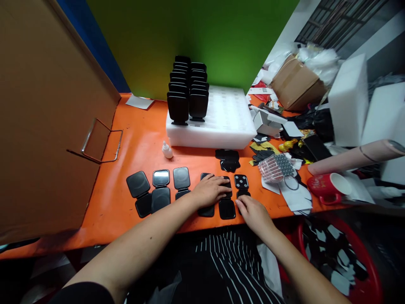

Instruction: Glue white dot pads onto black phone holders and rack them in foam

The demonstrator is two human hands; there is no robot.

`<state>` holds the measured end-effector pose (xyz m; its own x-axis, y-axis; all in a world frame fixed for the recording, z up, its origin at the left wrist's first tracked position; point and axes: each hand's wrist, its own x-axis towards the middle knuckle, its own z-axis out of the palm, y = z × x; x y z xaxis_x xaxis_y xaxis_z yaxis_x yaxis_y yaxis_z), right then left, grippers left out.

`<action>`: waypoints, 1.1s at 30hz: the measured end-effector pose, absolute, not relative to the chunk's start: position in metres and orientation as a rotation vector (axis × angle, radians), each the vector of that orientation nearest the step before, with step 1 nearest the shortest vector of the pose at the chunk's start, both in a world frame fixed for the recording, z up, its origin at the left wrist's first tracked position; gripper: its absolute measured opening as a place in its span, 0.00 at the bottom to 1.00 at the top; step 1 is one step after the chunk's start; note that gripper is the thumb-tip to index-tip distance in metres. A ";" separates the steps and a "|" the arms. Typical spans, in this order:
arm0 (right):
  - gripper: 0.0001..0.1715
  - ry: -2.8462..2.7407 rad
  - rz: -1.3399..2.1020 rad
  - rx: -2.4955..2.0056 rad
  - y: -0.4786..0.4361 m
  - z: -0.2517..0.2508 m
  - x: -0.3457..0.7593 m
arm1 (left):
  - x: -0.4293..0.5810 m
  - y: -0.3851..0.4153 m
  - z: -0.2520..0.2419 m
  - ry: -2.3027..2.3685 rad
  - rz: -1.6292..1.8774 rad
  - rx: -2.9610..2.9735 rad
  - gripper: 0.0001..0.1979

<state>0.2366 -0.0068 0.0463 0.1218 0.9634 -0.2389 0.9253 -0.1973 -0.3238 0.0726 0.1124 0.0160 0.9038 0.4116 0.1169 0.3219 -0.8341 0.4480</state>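
Note:
Several black hinged pads, each made of two rounded square panels, lie unfolded in a row along the front of the orange table. My left hand [211,191] is stretched over the middle of the row, its fingertips resting on the upper panel of one black hinged pad [227,209]. Farther right, my right hand [255,213] has its fingers bent at the lower panel of a pad with pale round dots [241,181]. Left of my hands lie a pad with a shiny panel [161,177] and another, angled pad [138,184]. Thin black pieces [228,159] are piled just behind.
A white foam block [211,138] holds two rows of upright black pads [178,107]. A small white dropper bottle [167,150] stands before it. Rightward are a red mug [322,188], a pink cylinder [354,158] and clutter. Cardboard [47,126] with a wire handle borders the left.

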 end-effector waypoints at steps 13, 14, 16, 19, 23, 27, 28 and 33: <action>0.23 -2.023 0.345 -2.338 0.127 0.045 0.263 | 0.073 0.110 0.018 0.569 0.255 2.621 0.14; 0.24 -2.049 0.353 -2.379 0.133 0.045 0.263 | 0.073 0.111 0.018 0.572 0.252 2.599 0.15; 0.26 -2.073 0.370 -2.442 0.141 0.046 0.262 | 0.073 0.114 0.020 0.598 0.280 2.530 0.16; 0.29 -2.070 0.417 -2.450 0.145 0.047 0.265 | 0.069 0.120 0.025 0.754 0.415 2.419 0.17; 0.33 -2.027 0.340 -2.430 0.138 0.047 0.274 | 0.052 0.119 0.034 0.966 0.503 2.371 0.15; 0.25 -1.994 0.243 -2.433 0.130 0.047 0.281 | 0.040 0.102 0.040 0.984 0.445 2.393 0.14; 0.22 -1.988 0.221 -2.432 0.130 0.047 0.282 | 0.040 0.097 0.041 0.963 0.422 2.406 0.14; 0.09 -1.917 0.165 -2.339 0.130 0.057 0.290 | 0.053 0.093 0.044 0.943 0.417 2.448 0.13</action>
<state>0.2900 0.1297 0.0574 0.1957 0.9806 -0.0124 0.9683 -0.1952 -0.1559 0.0532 0.0927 0.0441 0.7159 0.6899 0.1071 0.5435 -0.6470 0.5349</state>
